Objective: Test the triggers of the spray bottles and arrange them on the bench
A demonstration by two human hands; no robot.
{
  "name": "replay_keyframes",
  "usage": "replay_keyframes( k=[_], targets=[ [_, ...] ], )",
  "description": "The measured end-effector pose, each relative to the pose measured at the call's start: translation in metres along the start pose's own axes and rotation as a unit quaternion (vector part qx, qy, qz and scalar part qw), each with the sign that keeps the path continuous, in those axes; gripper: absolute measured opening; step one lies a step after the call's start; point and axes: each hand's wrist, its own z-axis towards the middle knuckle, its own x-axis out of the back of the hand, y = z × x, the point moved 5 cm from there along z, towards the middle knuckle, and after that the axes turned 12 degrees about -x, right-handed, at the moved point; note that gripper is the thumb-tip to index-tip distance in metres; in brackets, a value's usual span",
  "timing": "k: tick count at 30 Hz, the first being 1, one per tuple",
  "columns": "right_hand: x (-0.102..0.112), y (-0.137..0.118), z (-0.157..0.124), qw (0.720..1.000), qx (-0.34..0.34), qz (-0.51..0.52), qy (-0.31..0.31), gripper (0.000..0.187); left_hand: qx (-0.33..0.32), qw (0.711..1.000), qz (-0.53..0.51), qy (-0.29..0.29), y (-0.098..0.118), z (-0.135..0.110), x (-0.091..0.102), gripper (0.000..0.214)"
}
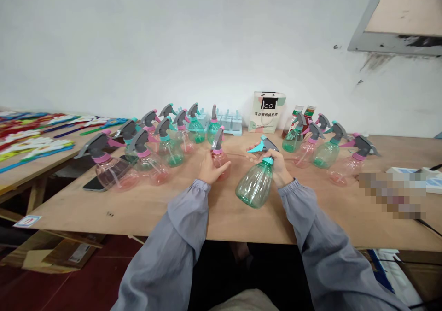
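Workshop-like room: wooden worktable (228, 223), scuffed wall (207, 39).

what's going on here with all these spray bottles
A person is handling two spray bottles at a wooden table. The right hand grips a green bottle near its neck, tilted. The left hand is at a pink bottle; how firmly it grips is unclear. More pink and green bottles stand to either side, and a paper bag stands near the wall.

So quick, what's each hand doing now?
Left hand: at a pink bottle, thumb spread; can't tell if it's gripping.
Right hand: closed, holding a green bottle.
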Motion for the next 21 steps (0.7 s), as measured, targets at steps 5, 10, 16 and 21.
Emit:
replay_keyframes(
  k=[5, 10, 16, 21],
  targets=[
    [-0.002, -0.001, 0.001, 0.999, -0.008, -0.033, -0.017, 0.022, -0.005, 1.0, 0.004, 0.003, -0.002, -0.001, 0.0, 0.066],
    [-0.007, -0.004, -0.002, 0.999, 0.015, -0.046, -0.024, 0.028, -0.004, 1.0, 0.001, 0.004, -0.002, -0.001, -0.001, 0.067],
    [-0.008, -0.005, -0.005, 0.999, 0.026, -0.045, 0.004, 0.025, 0.004, 1.0, 0.006, -0.002, -0.002, 0.0, 0.0, 0.066],
    [-0.009, -0.012, -0.009, 0.994, 0.061, -0.091, 0.001, 0.019, -0.002, 1.0, 0.006, 0.001, -0.001, -0.001, 0.001, 0.066]
  ],
)
